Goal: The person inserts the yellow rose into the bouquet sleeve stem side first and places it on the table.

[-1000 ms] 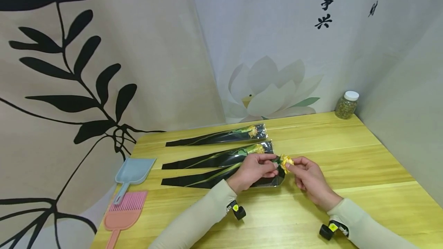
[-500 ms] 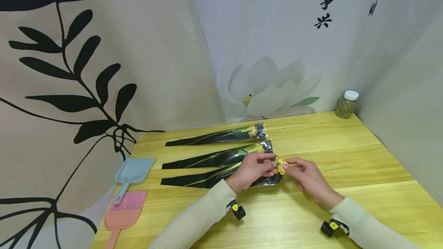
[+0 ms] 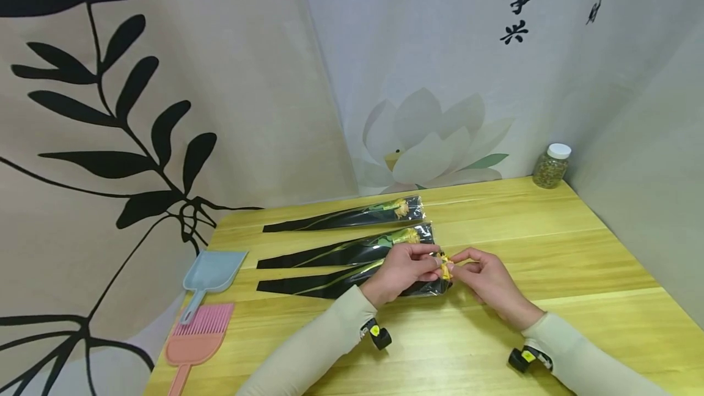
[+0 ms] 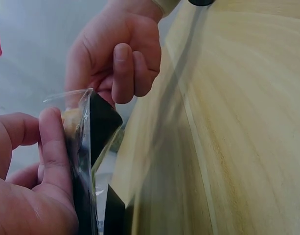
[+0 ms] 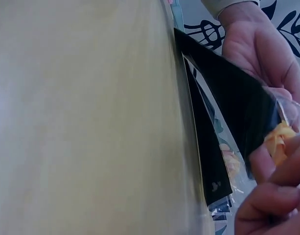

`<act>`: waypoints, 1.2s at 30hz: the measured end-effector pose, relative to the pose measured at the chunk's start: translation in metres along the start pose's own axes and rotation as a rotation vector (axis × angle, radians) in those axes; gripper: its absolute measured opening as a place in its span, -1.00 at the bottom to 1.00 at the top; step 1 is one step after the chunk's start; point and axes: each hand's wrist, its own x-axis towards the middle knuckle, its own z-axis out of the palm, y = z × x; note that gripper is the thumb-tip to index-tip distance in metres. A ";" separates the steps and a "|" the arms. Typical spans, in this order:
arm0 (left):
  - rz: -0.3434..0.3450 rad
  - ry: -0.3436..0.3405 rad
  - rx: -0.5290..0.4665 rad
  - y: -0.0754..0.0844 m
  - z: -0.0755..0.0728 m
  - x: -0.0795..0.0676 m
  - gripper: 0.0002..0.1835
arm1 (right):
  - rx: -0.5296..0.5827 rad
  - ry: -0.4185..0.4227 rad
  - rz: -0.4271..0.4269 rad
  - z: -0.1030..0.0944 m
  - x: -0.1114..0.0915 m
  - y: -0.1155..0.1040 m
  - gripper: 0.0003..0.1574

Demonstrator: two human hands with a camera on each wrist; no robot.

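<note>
My left hand (image 3: 406, 269) pinches the clear mouth of a tapered black flower sleeve (image 3: 313, 287), the nearest of the sleeves on the table. At that mouth my right hand (image 3: 494, 286) pinches a yellow flower (image 3: 446, 266) between thumb and fingertips. In the right wrist view the ruffled flower head (image 5: 278, 139) is at the sleeve's open end, and the black side (image 5: 233, 93) of the sleeve is lifted at a slant. Clear film and black backing (image 4: 103, 128) stand beside my left fingers in the left wrist view. The flower's stem is hidden.
Behind lie two more black sleeves, a middle one (image 3: 324, 256) and a far one (image 3: 335, 220), each with a yellow flower inside. A blue dustpan (image 3: 217, 271) and a pink dustpan-like piece with bristles (image 3: 195, 341) lie at left. A lidded jar (image 3: 550, 167) stands back right.
The yellow flower has moved left and down into the sleeve's mouth, and less of it shows. My right hand has shifted slightly left with it. My left hand has stayed in place.
</note>
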 end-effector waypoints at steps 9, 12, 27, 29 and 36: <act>0.010 0.000 0.024 0.001 0.002 -0.001 -0.51 | -0.052 -0.070 -0.003 0.005 0.008 -0.001 -0.62; 0.009 -0.002 0.011 0.002 0.003 -0.002 -0.51 | -0.089 -0.094 -0.019 0.006 0.010 -0.002 -0.64; 0.005 0.006 -0.010 -0.005 0.009 -0.001 -0.54 | -0.243 -0.247 -0.090 0.011 0.017 -0.005 -0.72; 0.009 0.002 -0.015 -0.006 0.009 0.000 -0.54 | -0.261 -0.242 -0.097 0.009 0.017 -0.004 -0.71; -0.003 0.023 -0.008 -0.013 0.006 0.005 -0.57 | -0.222 -0.227 -0.044 0.003 0.020 0.001 -0.69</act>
